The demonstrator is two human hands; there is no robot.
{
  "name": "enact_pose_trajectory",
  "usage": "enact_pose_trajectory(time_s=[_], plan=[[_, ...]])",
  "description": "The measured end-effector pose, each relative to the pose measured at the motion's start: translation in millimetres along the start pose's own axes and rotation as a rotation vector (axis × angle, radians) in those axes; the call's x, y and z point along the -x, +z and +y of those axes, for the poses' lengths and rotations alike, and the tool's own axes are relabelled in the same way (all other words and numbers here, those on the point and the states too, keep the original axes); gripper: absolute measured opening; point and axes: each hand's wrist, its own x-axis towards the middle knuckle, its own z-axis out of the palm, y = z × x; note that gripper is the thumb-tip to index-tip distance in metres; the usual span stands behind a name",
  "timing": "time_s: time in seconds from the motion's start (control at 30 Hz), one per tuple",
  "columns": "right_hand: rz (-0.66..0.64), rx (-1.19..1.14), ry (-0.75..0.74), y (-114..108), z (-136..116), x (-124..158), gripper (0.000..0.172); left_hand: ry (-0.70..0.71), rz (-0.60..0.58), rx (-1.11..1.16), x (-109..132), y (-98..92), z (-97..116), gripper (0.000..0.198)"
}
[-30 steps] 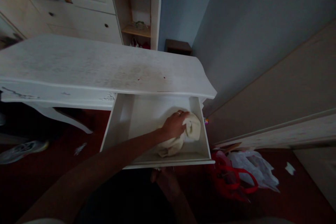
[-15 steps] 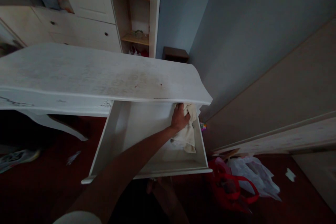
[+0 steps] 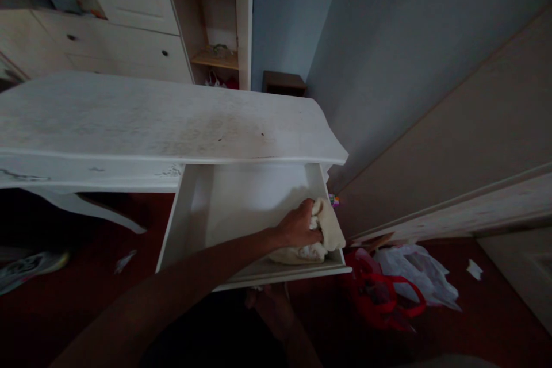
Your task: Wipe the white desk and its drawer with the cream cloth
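Cream, crumpled cloth [image 3: 332, 230] was gripped by the left hand [image 3: 299, 225] against the right wall of the white, rectangular, pulled-out drawer [image 3: 235, 201], near its front corner. Below the drawer's front, the right hand's [image 3: 272, 306] grip could not be told.

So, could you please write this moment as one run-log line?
left hand: grips bunched cream fabric cloth | cloth: near right front corner of white rectangular drawer | drawer: open | right hand: below drawer front, contact unclear
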Motion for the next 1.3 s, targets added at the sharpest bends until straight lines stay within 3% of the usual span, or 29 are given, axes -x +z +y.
enact_pose_trajectory(time_s=[0.2, 0.4, 0.5, 0.63, 0.83, 1.03, 1.17, 1.3], plan=[[0.012, 0.011, -0.01, 1, 0, -1, 0.034, -0.064, -0.227, -0.043, 1, -3.7, -6, 0.05], [0.012, 0.045, -0.016, 2, -3, 1, 0.034, -0.018, -0.266, -0.083, -4, -4.0, -11, 0.046], [0.017, 0.038, -0.025, -1, -1, 1, 0.035, -0.056, -0.139, -0.116, 1, -5.3, -1, 0.046], [0.028, 0.013, -0.034, -4, 3, 0, 0.034, 0.045, 0.153, -0.191, 1, -13.4, 19, 0.062], [0.023, 0.016, -0.054, -1, 2, 0, 0.032, 0.021, 0.367, -0.458, -30, -35.0, 43, 0.062], [0.018, 0.023, -0.069, 6, -1, 0, 0.033, -0.015, 0.18, -0.703, -51, -42.3, 43, 0.062], [0.002, 0.021, -0.058, 6, -1, -2, 0.034, 0.104, 0.081, -0.743, -33, -40.0, 37, 0.066], [-0.025, 0.029, -0.041, 6, -3, -4, 0.036, 0.249, -0.139, -0.709, -6, -36.8, 38, 0.064]])
